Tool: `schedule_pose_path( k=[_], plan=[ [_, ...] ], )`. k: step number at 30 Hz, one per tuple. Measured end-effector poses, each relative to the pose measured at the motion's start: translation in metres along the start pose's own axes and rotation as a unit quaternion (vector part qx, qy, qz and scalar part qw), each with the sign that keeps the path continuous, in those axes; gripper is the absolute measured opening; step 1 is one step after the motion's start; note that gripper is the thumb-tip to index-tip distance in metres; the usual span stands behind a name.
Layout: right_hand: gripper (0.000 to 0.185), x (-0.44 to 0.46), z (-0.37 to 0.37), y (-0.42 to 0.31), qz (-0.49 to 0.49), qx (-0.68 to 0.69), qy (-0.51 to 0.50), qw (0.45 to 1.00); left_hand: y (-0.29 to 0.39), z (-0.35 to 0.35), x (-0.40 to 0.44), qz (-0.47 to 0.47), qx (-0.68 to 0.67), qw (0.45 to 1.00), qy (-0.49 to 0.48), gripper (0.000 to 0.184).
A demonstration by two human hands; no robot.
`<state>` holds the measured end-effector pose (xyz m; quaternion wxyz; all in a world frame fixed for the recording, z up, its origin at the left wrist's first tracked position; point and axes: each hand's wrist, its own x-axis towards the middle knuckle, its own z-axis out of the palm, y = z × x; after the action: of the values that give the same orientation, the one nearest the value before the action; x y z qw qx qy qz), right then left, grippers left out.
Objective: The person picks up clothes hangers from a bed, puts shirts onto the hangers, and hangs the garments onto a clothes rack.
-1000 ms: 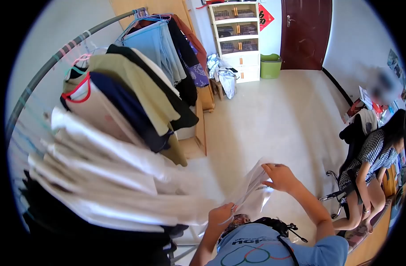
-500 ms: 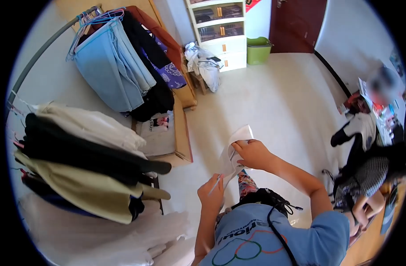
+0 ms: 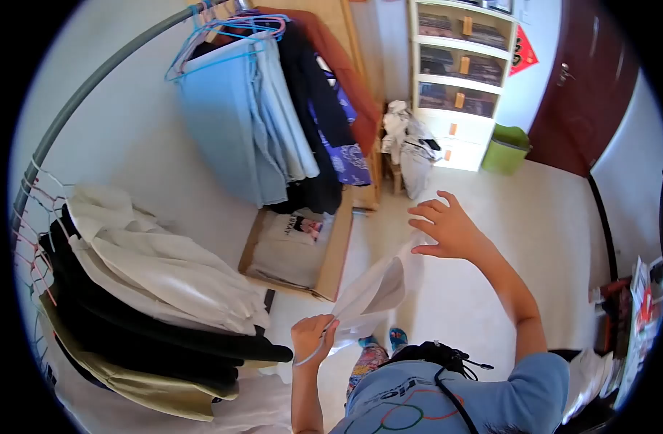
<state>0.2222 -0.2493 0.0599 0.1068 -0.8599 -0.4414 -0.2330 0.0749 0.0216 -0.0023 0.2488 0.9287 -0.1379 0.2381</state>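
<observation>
My left hand [image 3: 313, 337] is closed around a thin pale curved rod [image 3: 313, 353], which looks like part of a clothes hanger, and the edge of a white, sheer cloth [image 3: 368, 293]. The cloth stretches up and to the right from that fist, in front of my legs. At its upper right end is my right hand [image 3: 447, 228], fingers apart and pointing left. Whether its fingertips touch the cloth edge is hard to see.
At left a curved rail [image 3: 85, 87] carries blue jeans [image 3: 226, 130], a cream garment [image 3: 165, 253] and dark clothes. Below stands a cardboard box [image 3: 331, 267] with folded clothes. Farther off are a drawer cabinet [image 3: 454, 137], a green bin [image 3: 507, 148] and a door [image 3: 585, 79].
My right hand has come off its grip on the cloth and moved up, fingers spread. My left hand moved left and lower; the cloth is stretched wider. The view has turned left.
</observation>
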Motion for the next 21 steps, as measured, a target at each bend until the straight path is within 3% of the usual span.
schedule_pose_path(
  k=[5,9,11,14,19,21],
  plan=[
    [0.028,0.063,0.053,0.020,-0.122,0.017,0.003,0.992,-0.028,-0.024,0.038,0.079,0.012,0.996,0.029,0.015],
    [0.022,0.116,0.073,0.007,-0.246,0.011,0.001,0.969,-0.048,-0.051,0.064,0.030,0.033,0.999,0.007,0.012],
    [0.022,0.133,0.086,0.004,-0.252,0.047,-0.006,0.967,-0.066,-0.059,0.070,0.008,0.056,0.998,0.036,0.012],
    [0.023,0.164,0.093,-0.003,-0.276,0.098,0.001,0.956,-0.095,-0.072,0.083,0.047,0.064,0.996,0.047,0.016],
    [0.019,0.212,0.092,-0.018,-0.295,0.132,-0.013,0.946,-0.115,-0.083,0.088,-0.034,0.049,0.996,0.063,0.016],
    [0.016,0.226,0.094,-0.025,-0.350,0.125,-0.015,0.928,-0.113,-0.074,0.095,0.000,0.040,0.997,0.063,0.015]
  ],
)
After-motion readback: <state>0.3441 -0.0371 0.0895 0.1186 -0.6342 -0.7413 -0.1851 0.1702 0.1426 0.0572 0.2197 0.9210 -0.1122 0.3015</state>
